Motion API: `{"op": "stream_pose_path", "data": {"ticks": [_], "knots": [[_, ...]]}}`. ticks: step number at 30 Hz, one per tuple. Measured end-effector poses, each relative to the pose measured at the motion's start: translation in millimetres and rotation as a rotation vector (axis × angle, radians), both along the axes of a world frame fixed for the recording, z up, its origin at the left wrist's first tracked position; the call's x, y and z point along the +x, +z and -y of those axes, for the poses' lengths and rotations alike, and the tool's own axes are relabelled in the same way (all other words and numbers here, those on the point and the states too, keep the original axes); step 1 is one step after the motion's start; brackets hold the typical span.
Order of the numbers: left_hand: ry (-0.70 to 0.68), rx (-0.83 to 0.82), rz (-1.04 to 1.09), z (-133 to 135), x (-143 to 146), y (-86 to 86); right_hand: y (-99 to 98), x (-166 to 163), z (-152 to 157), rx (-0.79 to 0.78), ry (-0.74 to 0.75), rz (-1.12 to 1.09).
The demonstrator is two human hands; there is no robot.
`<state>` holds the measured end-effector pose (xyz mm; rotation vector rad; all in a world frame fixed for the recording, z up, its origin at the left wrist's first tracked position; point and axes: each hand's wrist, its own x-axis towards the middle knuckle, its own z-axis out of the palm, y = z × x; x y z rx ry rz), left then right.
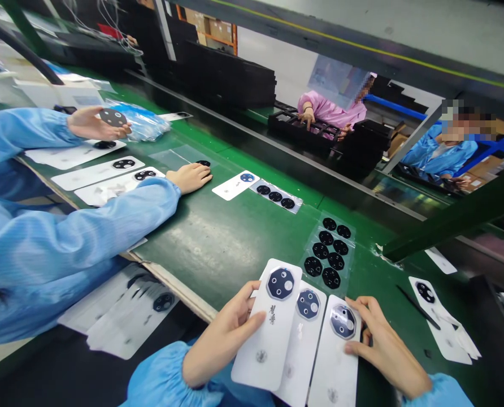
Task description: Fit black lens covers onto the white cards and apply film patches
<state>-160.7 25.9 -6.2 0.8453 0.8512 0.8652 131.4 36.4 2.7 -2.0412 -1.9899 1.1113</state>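
Observation:
My left hand (230, 333) is closed on the edge of a white phone back panel (264, 345) with a dark octagonal camera patch and dark lettering. This panel partly overlaps a middle white panel (296, 350) with a similar patch. On the right, my right hand (381, 342) pinches the side of a third white panel (337, 367), thumb on its front. Just beyond them, a clear sheet of black camera patches (328, 251) lies on the green bench (235, 251). Near my right hand are black tweezers (418, 307) over another white panel (425, 291).
At the left, a co-worker's hand (99, 123) holds a dark round patch; the other hand (190, 178) rests on the bench. Farther along lie a white panel (230, 189) and a patch strip (277, 196). Two people work behind the conveyor (277, 141). A green post (438, 217) slants at right.

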Motion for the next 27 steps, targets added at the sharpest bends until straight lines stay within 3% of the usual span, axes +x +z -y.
{"op": "stream_pose_path", "data": {"ticks": [27], "knots": [[-0.035, -0.081, -0.056, 2.3, 8.8, -5.3, 12.9, -2.1, 0.9, 0.147, 0.052, 0.037]]}}
